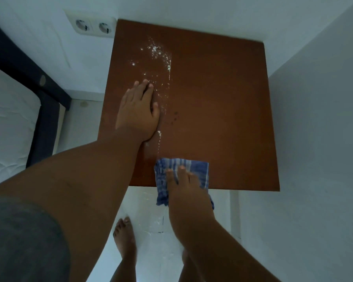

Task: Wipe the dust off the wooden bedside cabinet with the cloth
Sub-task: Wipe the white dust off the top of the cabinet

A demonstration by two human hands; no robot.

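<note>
The wooden bedside cabinet shows its brown top from above. White dust is scattered over the left half, with a thin powder line running toward the front edge. My left hand rests flat on the top, fingers straight, at the left of the dust. A blue and white checked cloth lies at the front edge, partly hanging over it. My right hand presses on the cloth with straight fingers. The right half of the top looks free of dust.
A double wall socket sits on the wall at the cabinet's back left. A bed with a dark frame and white mattress stands to the left. White walls close in behind and at the right. My bare foot stands on the white floor.
</note>
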